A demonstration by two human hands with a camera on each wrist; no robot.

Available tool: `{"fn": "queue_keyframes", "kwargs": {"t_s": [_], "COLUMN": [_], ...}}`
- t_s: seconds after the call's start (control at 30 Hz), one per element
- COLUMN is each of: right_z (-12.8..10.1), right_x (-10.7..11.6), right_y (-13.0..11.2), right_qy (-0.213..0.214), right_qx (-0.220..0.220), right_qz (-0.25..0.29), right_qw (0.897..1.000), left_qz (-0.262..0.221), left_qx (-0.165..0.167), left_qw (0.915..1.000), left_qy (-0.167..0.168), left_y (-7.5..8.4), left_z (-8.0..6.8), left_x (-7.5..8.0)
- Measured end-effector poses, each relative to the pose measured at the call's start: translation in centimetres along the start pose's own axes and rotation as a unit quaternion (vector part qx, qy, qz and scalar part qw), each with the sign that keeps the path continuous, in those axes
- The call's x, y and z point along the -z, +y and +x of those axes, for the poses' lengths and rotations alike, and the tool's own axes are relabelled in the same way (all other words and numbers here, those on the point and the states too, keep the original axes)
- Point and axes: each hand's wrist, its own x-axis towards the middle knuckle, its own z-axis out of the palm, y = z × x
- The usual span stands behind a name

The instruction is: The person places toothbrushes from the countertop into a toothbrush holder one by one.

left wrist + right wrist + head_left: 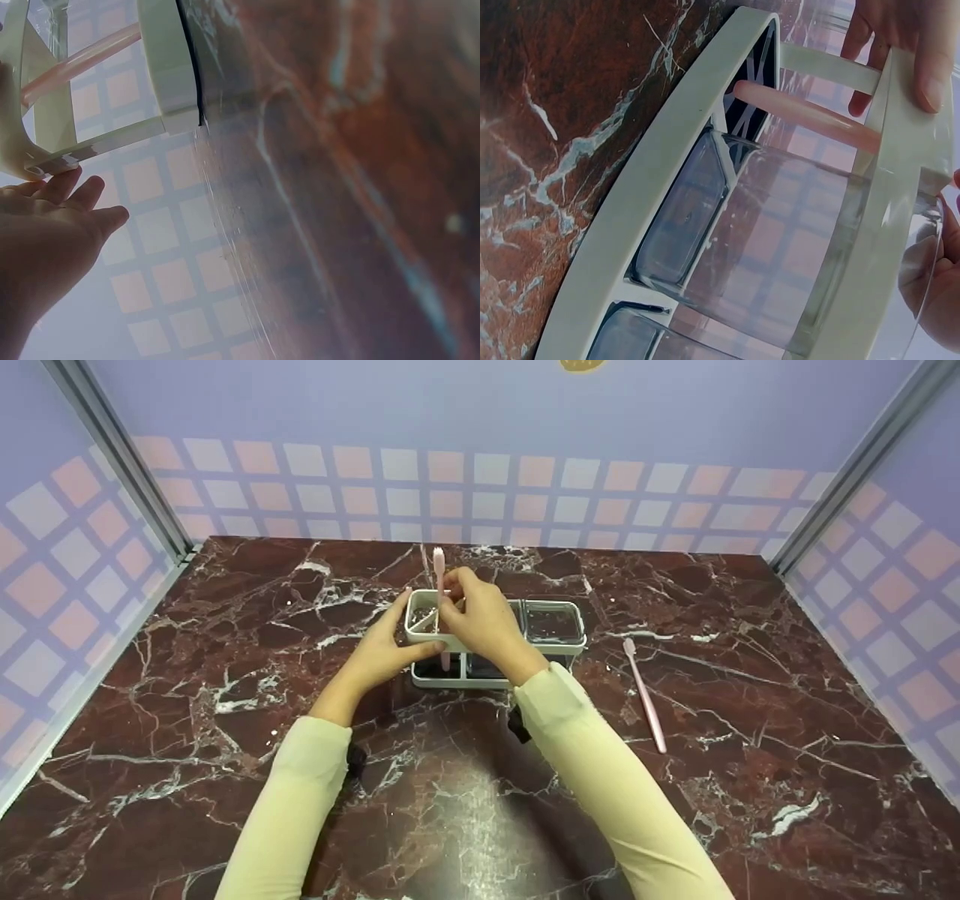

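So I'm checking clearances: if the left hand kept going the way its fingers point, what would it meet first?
Probably the white holder: the left hand already touches its left end, fingers aimed right.

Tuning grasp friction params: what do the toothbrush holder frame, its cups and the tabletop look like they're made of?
Holder frame: likely matte white plastic; flat, even colour with moulded edges in the right wrist view. Cups: clear glossy plastic, possibly glass; the wall pattern shows through. Tabletop: polished dark red marble or a marble-look laminate; white veins and a glare patch near the sleeves. Can't tell which.
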Motion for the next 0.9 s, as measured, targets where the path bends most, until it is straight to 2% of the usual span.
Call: {"fn": "queue_keyframes", "kwargs": {"t_s": [0.2, 0.27, 0.47, 0.63, 0.77, 0.9], "right_z": [-0.3, -0.4, -1.2, -2.1, -3.0, -4.3], "right_x": [0.9, 1.3, 3.9, 7.7, 10.6, 12.8], "right_y": [0.2, 0.3, 1.5, 4.0, 6.6, 9.4], "right_qy": [0.005, 0.008, 0.013, 0.050, 0.093, 0.114], "right_qx": [-0.010, -0.010, -0.015, -0.053, -0.080, -0.101], "right_qz": [0.000, 0.003, 0.037, 0.053, 0.030, 0.000], "right_qw": [1.000, 1.000, 0.999, 0.996, 0.992, 0.988], "left_qz": [0.008, 0.015, 0.033, 0.035, 0.035, 0.040], "left_qx": [0.006, 0.004, 0.008, 0.004, 0.007, 0.011], "left_qw": [1.0000, 0.9999, 0.9994, 0.9993, 0.9994, 0.9991], "left_qy": [-0.001, 0.002, 0.009, 0.007, 0.005, 0.003], "left_y": [0.1, -0.4, -0.3, -0.2, -0.2, -0.2], "left_z": [0.2, 0.4, 0.3, 0.3, 0.3, 0.3], "left_x": [-0.1, -0.1, -0.1, -0.1, -0.1, 0.0]}}
